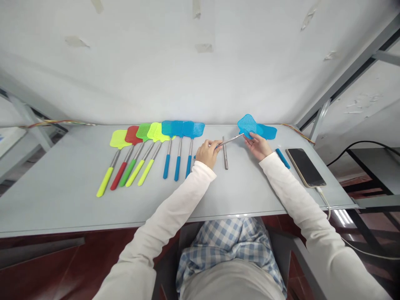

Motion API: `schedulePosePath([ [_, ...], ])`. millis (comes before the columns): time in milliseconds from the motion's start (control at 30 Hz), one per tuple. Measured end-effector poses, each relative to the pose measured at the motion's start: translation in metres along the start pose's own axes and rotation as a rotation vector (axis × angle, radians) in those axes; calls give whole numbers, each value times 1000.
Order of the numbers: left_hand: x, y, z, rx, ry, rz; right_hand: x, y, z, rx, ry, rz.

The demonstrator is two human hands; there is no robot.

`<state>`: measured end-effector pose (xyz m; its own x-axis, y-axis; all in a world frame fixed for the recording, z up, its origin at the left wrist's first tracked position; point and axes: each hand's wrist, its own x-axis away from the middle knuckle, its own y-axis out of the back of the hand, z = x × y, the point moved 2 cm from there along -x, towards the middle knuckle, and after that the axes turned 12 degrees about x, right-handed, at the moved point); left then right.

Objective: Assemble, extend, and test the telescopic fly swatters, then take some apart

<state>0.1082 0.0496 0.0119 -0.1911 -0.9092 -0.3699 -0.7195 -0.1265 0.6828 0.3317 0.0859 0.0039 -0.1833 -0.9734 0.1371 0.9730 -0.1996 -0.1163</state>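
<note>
Between my two hands is a blue fly swatter [247,124], held above the table. My left hand [208,153] is closed round its handle end, mostly hiding the blue grip. My right hand [259,146] pinches the base of the mesh head, where the thin metal rod [233,138] meets it. A loose metal tube [225,156] lies on the table below the rod, between the hands. Behind my right hand lies another blue swatter head [269,132], partly covered. A separate blue handle [283,158] rests beside my right wrist.
Left of my hands, several fly swatters lie in a row: yellow-green [119,138], red [118,176], green [128,173] and blue [177,168]. A phone [306,167] with a white cable sits at the right. A white wall [150,75] rises behind the grey table [78,208].
</note>
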Motion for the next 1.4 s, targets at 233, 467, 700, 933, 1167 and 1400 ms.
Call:
schedulePosePath([
  [233,-1,3,5,-31,111,2,-2,2,0,185,142,5],
  [467,-1,0,5,-9,117,-6,2,-3,0,164,149,22],
  [700,-1,1,8,16,99,3,0,-2,-3,168,141,11],
  [933,-1,-5,12,96,67,56,2,-4,-5,76,170,-17],
  [1167,-3,-7,17,220,62,54,6,-10,-5,107,164,20],
  [1400,0,-5,12,224,35,35,9,-11,0,75,155,47],
])
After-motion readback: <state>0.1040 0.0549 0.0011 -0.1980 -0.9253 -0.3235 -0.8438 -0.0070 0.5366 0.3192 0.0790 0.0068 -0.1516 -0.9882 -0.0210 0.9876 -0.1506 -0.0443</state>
